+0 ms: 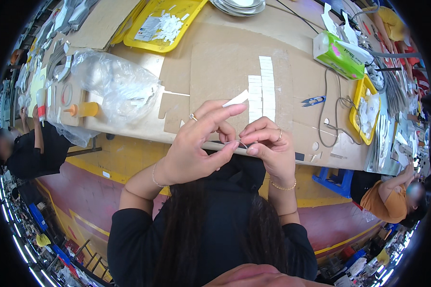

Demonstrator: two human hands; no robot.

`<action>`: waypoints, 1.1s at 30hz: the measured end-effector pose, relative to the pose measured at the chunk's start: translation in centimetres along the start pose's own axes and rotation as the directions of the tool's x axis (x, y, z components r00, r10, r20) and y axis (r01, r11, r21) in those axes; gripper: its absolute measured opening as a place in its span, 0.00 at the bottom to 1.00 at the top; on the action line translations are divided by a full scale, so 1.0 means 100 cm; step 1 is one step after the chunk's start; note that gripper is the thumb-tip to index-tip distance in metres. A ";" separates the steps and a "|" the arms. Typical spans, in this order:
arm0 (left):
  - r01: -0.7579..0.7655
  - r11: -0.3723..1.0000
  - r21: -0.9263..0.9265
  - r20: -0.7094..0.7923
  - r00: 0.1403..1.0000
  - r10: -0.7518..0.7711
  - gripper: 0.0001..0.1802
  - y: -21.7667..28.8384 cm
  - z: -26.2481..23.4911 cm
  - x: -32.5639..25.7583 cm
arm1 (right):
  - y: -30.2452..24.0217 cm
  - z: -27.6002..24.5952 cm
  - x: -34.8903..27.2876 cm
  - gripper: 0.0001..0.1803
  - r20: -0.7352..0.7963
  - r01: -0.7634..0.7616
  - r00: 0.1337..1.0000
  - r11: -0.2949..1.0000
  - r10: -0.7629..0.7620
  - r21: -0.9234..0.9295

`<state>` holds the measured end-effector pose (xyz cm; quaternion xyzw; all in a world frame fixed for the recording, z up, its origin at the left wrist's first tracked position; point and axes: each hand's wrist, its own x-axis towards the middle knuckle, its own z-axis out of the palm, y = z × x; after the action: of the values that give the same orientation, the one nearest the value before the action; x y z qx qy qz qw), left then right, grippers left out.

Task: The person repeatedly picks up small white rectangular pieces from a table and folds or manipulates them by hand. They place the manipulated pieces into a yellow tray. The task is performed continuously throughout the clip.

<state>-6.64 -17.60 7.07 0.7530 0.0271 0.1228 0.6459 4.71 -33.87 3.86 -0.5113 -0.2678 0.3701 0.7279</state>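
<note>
We'd call this mid-work, no clear end point showing. Both hands are on one small thin piece [243, 143], mostly hidden by fingers, in front of the person's body at the near edge of the desk [282, 21]. Left hand [196, 138]: thumb and a curled finger brought close together at the piece, index finger raised well apart from the thumb. Right hand [273, 152]: thumb and fingertips narrowed in a pinch on the other side of it; exact grip on either side we can't confirm. Done so far, in our reading: white pieces set out in two side-by-side columns on the cardboard sheet [215, 57], the right column [267, 86] reaching farther from the person than the left column [255, 98]. Left over: a loose heap of white pieces [169, 27] in the yellow tray [162, 48], unsorted as far as we see. A white strip [237, 98] shows beside the left index finger; held or just lying there, we can't tell. Piece in hand looks unfinished to us. Blue snips [314, 101] lie right of the columns, untouched.
</note>
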 end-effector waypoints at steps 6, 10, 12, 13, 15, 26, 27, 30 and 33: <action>-0.070 0.998 0.002 -0.045 0.997 0.070 0.33 0.007 0.003 -0.002 | -0.009 0.004 -0.005 0.11 0.004 0.086 0.996 0.979 -0.087 -0.186; -0.118 0.992 0.038 0.094 0.989 0.114 0.34 0.013 -0.003 -0.004 | -0.010 0.007 -0.008 0.09 -0.005 0.102 0.995 0.988 -0.103 -0.113; -0.142 0.990 0.011 0.081 0.987 0.141 0.34 0.014 -0.001 -0.005 | -0.010 0.008 -0.010 0.09 -0.007 0.127 0.992 0.986 -0.128 -0.105; -0.162 0.986 0.026 0.071 0.985 0.160 0.34 0.015 -0.001 -0.004 | -0.011 0.008 -0.010 0.09 -0.005 0.143 0.990 0.985 -0.144 -0.099; -0.215 0.976 0.045 0.049 0.976 0.213 0.34 0.017 0.000 -0.004 | -0.012 0.009 -0.012 0.08 -0.017 0.147 0.989 0.985 -0.149 -0.095; -0.291 0.930 0.223 0.029 0.956 0.292 0.27 0.033 -0.003 -0.009 | -0.026 0.012 -0.020 0.12 0.085 0.461 0.874 0.760 -0.479 -0.459; -0.324 0.914 0.246 0.036 0.945 0.325 0.28 0.032 -0.003 -0.008 | -0.026 0.012 -0.021 0.12 0.091 0.467 0.870 0.750 -0.485 -0.468; -0.383 0.866 0.320 0.065 0.921 0.383 0.37 0.029 -0.005 -0.008 | -0.027 0.013 -0.022 0.12 0.094 0.473 0.864 0.736 -0.494 -0.484; -0.384 0.868 0.314 0.078 0.922 0.380 0.42 0.028 -0.004 -0.011 | -0.028 0.012 -0.021 0.12 0.102 0.481 0.860 0.727 -0.500 -0.490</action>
<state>-8.14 -17.85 9.67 0.8397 -0.1071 0.2367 0.4768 3.29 -35.51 6.83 -0.5993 -0.4660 0.0730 0.6468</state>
